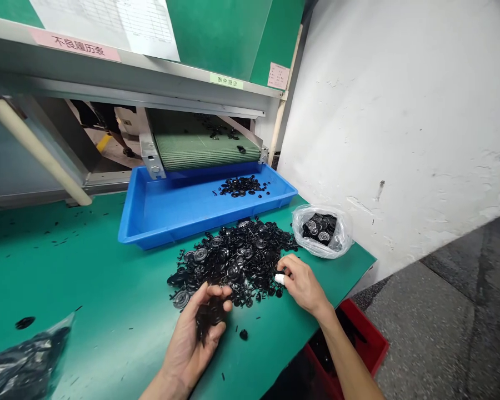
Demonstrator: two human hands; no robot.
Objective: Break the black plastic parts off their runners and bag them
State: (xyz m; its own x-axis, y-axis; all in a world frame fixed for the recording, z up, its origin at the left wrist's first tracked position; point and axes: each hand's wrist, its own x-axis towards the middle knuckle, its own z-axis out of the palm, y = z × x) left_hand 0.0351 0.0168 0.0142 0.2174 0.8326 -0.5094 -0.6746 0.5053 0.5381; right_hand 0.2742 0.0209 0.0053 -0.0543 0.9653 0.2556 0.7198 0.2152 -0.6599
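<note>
A heap of small black plastic parts (pixel 233 258) lies on the green table (pixel 87 289) in front of a blue tray (pixel 166 214). My left hand (pixel 194 339) is palm up at the heap's near edge, fingers curled around a bunch of black parts (pixel 210 319). My right hand (pixel 300 283) rests on the right side of the heap with its fingers pinched together; one fingertip wears a white wrap. What the fingers pinch is too small to make out.
A clear bag of black parts (pixel 323 229) sits at the table's right end. A green conveyor belt (pixel 200 145) ends above the blue tray, which holds a few parts. A dark plastic bag (pixel 23 361) lies near left. A red bin (pixel 354 344) stands below the table edge.
</note>
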